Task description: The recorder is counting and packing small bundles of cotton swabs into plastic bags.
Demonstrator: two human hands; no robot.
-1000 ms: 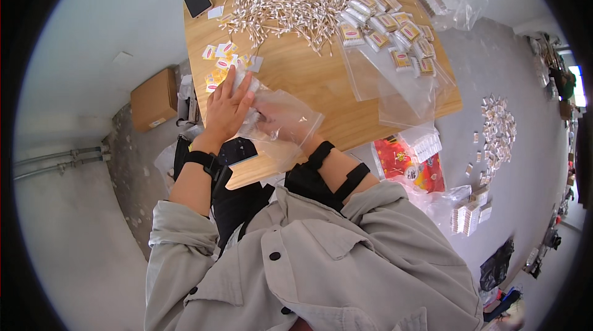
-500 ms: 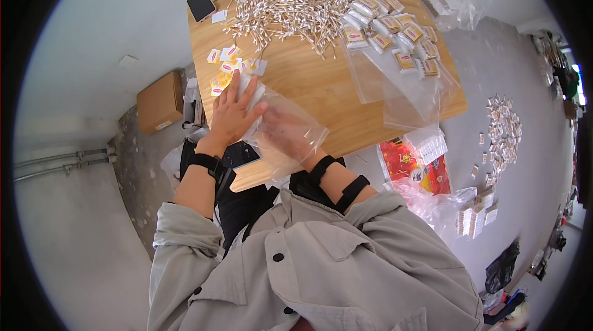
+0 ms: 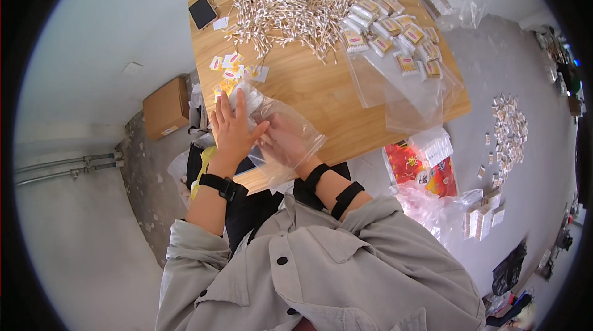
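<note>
A clear plastic bag (image 3: 296,122) lies at the near left of the wooden table, its mouth toward me. My left hand (image 3: 232,133) rests on its left side, fingers stretched out and thumb apart. Through the plastic shows my right hand (image 3: 285,139), put in by the bag's mouth; glare and folds blur its fingers. Something whitish (image 3: 248,100) shows at the bag's far end by my left fingertips, too unclear to name. Just beyond lie several small yellow-and-white cards (image 3: 232,60).
A large heap of cotton swabs (image 3: 296,6) covers the table's far side. Small packs of swabs (image 3: 390,27) lie on clear bags (image 3: 417,99) at the right. A phone (image 3: 202,13) is at the far left corner. A cardboard box (image 3: 165,108) stands left; more packs (image 3: 509,133) cover the floor right.
My left hand has shifted slightly down on the bag, and its fingers point more straight ahead. My right hand stays within the bag. The whole view has tilted slightly.
</note>
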